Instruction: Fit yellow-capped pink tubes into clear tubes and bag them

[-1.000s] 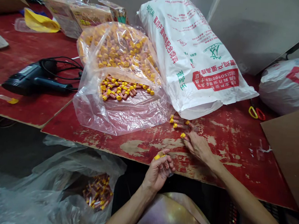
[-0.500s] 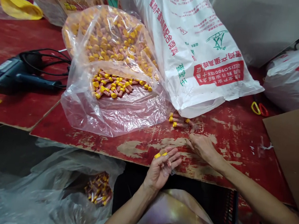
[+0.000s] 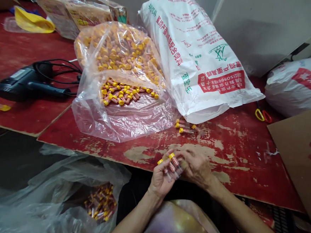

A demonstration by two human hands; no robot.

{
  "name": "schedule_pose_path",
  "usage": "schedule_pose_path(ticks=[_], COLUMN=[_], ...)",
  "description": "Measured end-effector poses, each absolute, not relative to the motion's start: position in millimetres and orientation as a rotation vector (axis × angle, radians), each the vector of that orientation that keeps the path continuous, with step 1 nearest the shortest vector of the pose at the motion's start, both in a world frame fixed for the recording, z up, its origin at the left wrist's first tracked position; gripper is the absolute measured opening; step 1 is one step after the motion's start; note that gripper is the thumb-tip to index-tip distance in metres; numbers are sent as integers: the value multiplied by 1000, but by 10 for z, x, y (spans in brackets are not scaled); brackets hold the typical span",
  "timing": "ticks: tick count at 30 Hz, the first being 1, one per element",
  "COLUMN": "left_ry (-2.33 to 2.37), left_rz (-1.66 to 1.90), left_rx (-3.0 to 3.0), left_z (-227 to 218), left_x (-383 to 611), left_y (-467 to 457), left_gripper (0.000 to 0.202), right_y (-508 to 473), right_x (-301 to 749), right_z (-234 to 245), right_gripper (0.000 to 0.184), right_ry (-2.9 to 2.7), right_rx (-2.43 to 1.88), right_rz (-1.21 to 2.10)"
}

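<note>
Here, the left hand [image 3: 161, 178] holds yellow-capped tubes [image 3: 174, 161]; right hand [image 3: 196, 166] beside them, its grip unclear

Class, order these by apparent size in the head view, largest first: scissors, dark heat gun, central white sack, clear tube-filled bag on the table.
1. Clear tube-filled bag and central white sack: too alike to rank
2. Dark heat gun
3. Scissors, judged by their visible part
</note>
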State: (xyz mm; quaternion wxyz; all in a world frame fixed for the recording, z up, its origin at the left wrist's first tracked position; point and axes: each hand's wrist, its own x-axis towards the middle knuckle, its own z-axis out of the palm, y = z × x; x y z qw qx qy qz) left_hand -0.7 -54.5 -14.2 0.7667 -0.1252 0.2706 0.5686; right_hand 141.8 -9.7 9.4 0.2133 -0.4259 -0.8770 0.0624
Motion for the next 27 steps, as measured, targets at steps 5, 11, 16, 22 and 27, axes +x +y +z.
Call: schedule_pose_path(ticks=[5, 11, 16, 22, 27], left_ry=[601, 615, 666, 704, 709], left_rz=[1221, 1195, 1170, 1144, 1137], left_rx=[-212, -178, -162, -164, -150], left_z=[-152, -185, -144, -141, -134], left_x=[-27, 2, 27, 55, 90], left_y=[-629, -692, -635, -591, -520], left_gripper=[46, 44, 43, 40, 31], right_y=[609, 805, 583, 475, 478], right_x=[1701, 1882, 1932, 1745, 1764], right_z=[10, 19, 325, 222, 79], right_gripper=[29, 28, 36, 30, 30], right_ry=[-2401, -2577, -2836, -3049, -2982], right_rx=[-1729, -1968, -2024, -1923, -1984], right_rz=[-238, -167, 191, 252, 246])
